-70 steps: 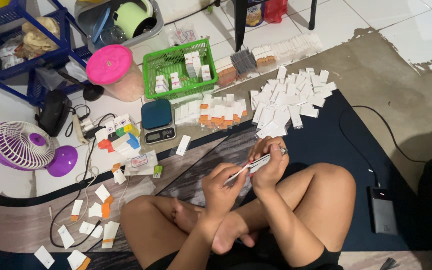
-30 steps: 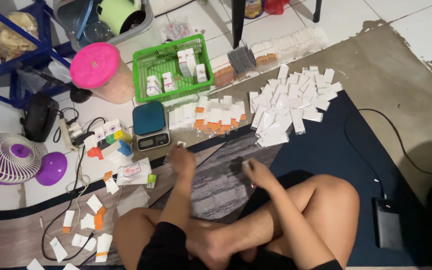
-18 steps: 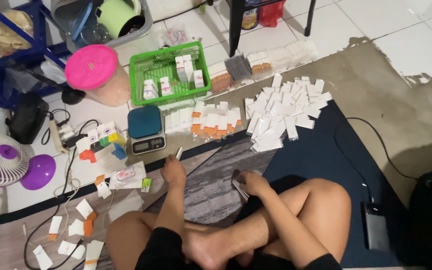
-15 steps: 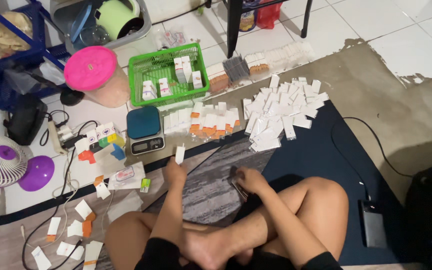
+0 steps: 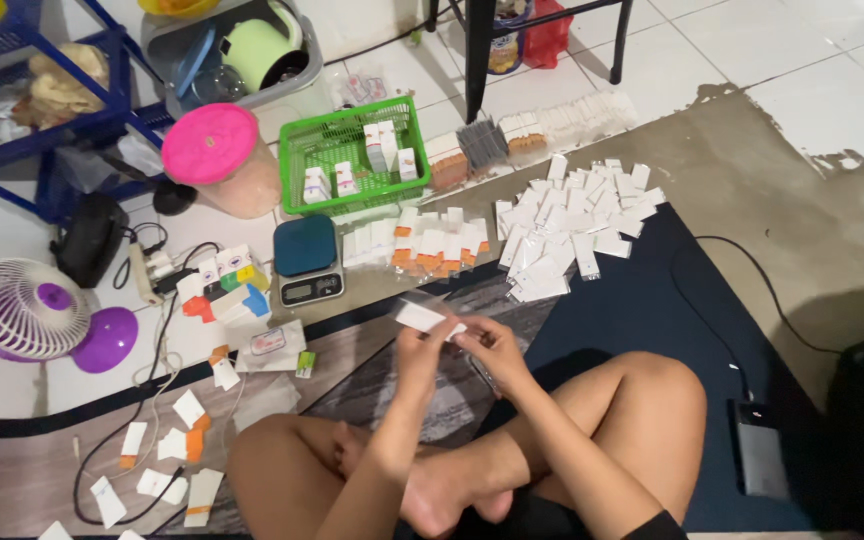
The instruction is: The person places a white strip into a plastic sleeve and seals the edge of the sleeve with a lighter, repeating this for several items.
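I sit cross-legged on a mat. My left hand (image 5: 420, 345) and my right hand (image 5: 487, 345) meet in front of my knees and together hold a small white packet (image 5: 420, 316), tilted, with its end between the fingers of both hands. Just beyond the hands lies a row of white-and-orange packets (image 5: 432, 245). A loose pile of white packets (image 5: 572, 225) spreads to the right of that row.
A small digital scale (image 5: 307, 260) stands left of the hands. Behind it are a green basket (image 5: 347, 150) with small boxes and a pink-lidded jar (image 5: 220, 160). A purple fan (image 5: 32, 310), cables and scattered packets lie at left. A dark flat device (image 5: 757, 460) lies at right.
My left hand reached forward toward the scale, picked up a white packet, and came back. Both hands now hold it together in front of me.
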